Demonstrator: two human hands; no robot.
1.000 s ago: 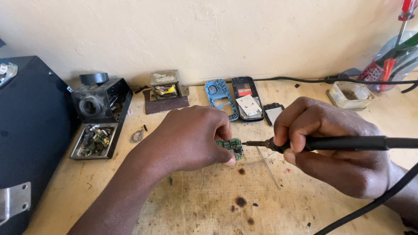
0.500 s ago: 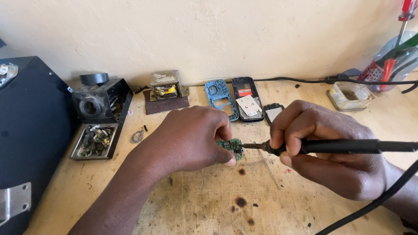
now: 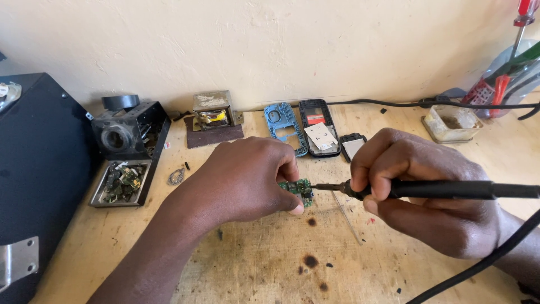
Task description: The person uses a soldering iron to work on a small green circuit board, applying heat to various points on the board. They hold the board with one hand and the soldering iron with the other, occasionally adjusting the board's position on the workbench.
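Left hand: the left hand (image 3: 242,180) was curled shut, pinching a small green board (image 3: 298,188) between thumb and fingertips, just above the bench (image 3: 253,264).
Right hand: the right hand (image 3: 427,191) was closed in a pen grip round a black iron (image 3: 444,189), fingers wrapped near its front end.
Board place: it sat at the middle of the bench, between the two hands, mostly hidden by the left fingers; only its right edge showed.
Iron axis: its long axis ran nearly level, left to right across the view, the handle going out past the right edge.
Iron heading: the tip (image 3: 320,186) pointed left and met the board's right edge; whether it truly touched a joint was too small to tell.
Cord: a black cord (image 3: 478,264) trailed from the right, under the wrist, toward the lower edge.
Progress: by my judgement the work was in the middle of a joint, tip at the board, both hands steady; no solder wire showed in either hand, and I could not tell how many joints were finished.
Left undone: the blue frame (image 3: 283,125), the black shell (image 3: 318,126) and a small dark cover (image 3: 352,145) lay apart by the wall, so putting them together looked not yet begun.
Beside: a tray (image 3: 121,183) of parts lay well to the left.
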